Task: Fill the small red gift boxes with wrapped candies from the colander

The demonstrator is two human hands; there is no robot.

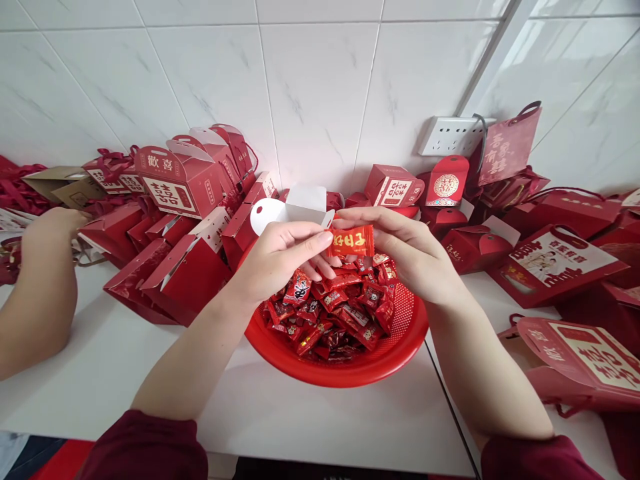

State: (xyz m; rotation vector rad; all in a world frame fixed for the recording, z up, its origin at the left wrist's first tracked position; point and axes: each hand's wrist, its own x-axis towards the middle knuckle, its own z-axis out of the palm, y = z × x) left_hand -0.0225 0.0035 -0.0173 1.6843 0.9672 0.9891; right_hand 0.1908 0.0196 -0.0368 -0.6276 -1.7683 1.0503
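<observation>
Above a red plastic basket [340, 379], both hands meet at a red wrapped candy [351, 241] with gold lettering. My left hand [285, 257] pinches the candy's left end, thumb in front and fingers curled underneath. At the right end is my right hand [410, 250], its thumb by the wrapper's edge and its fingers reaching behind the top. Many small red wrapped candies [340, 313] fill the basket below. Just behind the hands, an opened gift box [306, 203] shows its white inner flaps, its lower part hidden.
Red gift boxes [180, 180] crowd the left side of the white table [400, 427], and more red boxes [565, 263] line the right. A power strip [450, 137] hangs on the tiled wall. Another person's arm [40, 287] reaches in at far left.
</observation>
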